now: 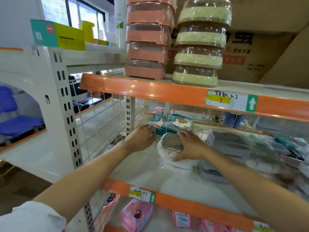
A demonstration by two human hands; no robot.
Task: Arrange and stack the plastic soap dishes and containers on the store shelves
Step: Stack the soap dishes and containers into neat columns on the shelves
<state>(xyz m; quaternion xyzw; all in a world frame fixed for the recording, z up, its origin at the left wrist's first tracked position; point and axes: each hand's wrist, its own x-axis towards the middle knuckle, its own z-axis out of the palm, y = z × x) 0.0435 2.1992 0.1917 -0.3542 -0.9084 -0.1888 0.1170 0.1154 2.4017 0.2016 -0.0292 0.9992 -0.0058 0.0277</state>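
Note:
Both my arms reach into the middle shelf (177, 201). A stack of white and grey wrapped soap dishes (170, 144) stands there. My right hand (190, 146) grips its right side, thumb low on the white base. My left hand (142, 138) is at the stack's left, fingertips touching a teal and white wrapped packet (170, 123) behind it. On the upper shelf (167, 91) stand a tall stack of pink dishes (147, 39) and a stack of pale green round containers (199, 46). Grey containers (229, 143) lie to the right, blurred.
A white wire grid (100, 121) walls the shelf's left side beside a slotted upright (66, 106). Cardboard boxes (250, 52) fill the upper shelf's right. Pink boxes (135, 215) sit on the lower shelf. Blue chairs (18, 124) stand at far left.

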